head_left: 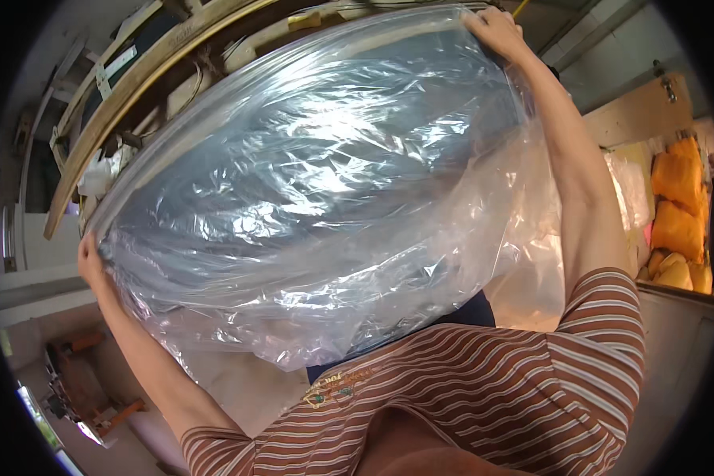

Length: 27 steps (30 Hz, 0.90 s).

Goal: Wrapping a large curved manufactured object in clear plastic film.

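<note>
A large sheet of clear, shiny plastic film point(317, 174) is stretched wide in front of me, crumpled and full of bright glints. My left hand point(91, 258) is closed on its edge at the lower left. High at the upper right, my right hand point(496, 33) grips the far corner of the same edge. Between the two hands the top edge runs taut, while the lower part hangs in loose folds near my body. Whether it is a single sheet or an open bag I cannot tell. A dark surface shows through it.
A long wooden strip point(107, 103) and other timber pieces lie beyond the film at the upper left. Orange bundles point(678, 214) fill a compartment at the right. A dark brown machine or piece of equipment point(87, 381) stands at the lower left.
</note>
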{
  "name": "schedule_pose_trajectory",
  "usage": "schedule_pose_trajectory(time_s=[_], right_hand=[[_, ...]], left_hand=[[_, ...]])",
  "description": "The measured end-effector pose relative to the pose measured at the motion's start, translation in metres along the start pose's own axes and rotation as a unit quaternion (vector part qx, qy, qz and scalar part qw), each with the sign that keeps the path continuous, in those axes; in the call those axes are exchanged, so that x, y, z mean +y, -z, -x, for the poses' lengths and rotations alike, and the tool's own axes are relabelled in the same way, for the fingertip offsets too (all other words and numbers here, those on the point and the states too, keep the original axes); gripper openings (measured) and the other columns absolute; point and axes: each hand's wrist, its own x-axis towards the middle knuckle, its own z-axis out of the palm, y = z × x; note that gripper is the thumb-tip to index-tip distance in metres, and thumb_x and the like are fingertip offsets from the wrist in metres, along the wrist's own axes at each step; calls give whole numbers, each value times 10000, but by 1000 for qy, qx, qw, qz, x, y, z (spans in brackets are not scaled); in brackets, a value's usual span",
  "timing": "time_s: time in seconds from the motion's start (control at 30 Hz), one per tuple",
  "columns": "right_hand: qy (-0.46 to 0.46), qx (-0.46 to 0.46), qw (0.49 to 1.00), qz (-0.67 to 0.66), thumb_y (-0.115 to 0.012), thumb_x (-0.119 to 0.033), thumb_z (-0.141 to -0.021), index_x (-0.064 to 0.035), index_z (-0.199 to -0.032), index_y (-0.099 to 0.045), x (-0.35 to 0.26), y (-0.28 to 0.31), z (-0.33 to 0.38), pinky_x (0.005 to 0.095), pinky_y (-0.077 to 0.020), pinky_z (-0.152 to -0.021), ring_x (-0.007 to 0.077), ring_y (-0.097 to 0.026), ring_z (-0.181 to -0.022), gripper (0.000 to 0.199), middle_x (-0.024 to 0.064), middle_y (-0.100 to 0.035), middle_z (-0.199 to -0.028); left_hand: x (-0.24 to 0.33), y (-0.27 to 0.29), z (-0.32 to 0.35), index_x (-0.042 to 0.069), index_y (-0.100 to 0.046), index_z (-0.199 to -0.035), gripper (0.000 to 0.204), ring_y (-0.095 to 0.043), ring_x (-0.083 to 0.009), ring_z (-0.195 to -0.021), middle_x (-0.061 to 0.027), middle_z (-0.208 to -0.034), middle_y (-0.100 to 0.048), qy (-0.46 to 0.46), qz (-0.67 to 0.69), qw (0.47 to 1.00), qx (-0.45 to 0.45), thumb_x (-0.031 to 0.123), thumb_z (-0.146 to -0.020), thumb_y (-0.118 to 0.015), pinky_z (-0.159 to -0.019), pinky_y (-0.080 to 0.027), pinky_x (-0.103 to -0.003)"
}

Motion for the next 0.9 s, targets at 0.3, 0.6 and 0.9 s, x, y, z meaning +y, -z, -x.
schedule_pose_trajectory(time_s=[0.3, 0.6, 0.9], right_hand=[[132, -118, 846, -504, -525, -301, -897, -75, -777, -470, -34, 60, 131, 205, -298, -621, 44, -331, -684, 261, -68, -372, -719], [167, -106, 845, -496, -619, -184, -826, -29, -766, -500, -14, 88, 221, 215, -350, -623, 46, -413, -700, 205, -36, -448, -739], [-107, -469, 857, 185, -588, -200, -744, -89, -778, -647, 333, -16, 498, 424, -492, -687, 307, -624, -789, 130, 141, -636, -791]], left_hand=[[146, 74, 49, 23, -589, -1107, 340, -567, -283, -1001, -141, -1086, -600, -230, -398, 887, 43, 166, -800, -622, -849, -442, -371], [490, -156, 271, 21, -632, -888, 224, -570, -157, -775, -49, -818, -627, -143, 316, 751, -562, 222, -793, -661, -700, -457, -279], [335, -173, 187, -6, -628, -921, 193, -533, -100, -804, -30, -868, -612, -195, 224, 928, -226, 175, -880, -575, -747, -418, -225]])
